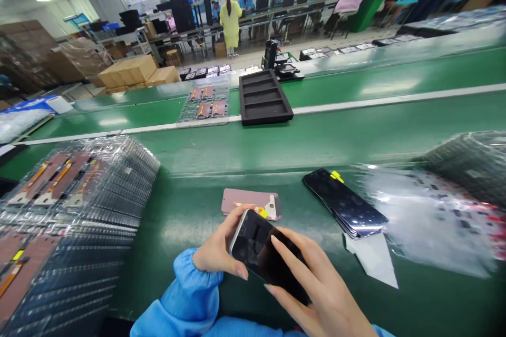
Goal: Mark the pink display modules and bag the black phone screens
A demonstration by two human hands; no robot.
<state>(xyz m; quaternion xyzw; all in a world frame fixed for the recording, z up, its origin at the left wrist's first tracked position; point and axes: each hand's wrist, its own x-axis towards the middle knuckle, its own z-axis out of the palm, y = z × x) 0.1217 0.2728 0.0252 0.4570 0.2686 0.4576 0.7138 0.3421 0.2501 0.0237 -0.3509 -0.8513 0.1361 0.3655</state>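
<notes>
Fingers of your left hand (221, 242) and right hand (316, 274) grasp a smartphone (255, 247) between them, a pink-backed display panel (243, 197) just beyond. You're probably seating or checking the screen (261, 260); next likely calls for light, even pressure.

Two hands (221, 242) (320, 281), one handheld phone (253, 250)

The right hand (316, 279) covers part of the dark phone (253, 250) here! Left, the tray stack (122, 189) runs past the edge; right, plastic bags (427, 226) blur, contents unreadable; a blue sleeve (177, 300) cut off below.
</notes>
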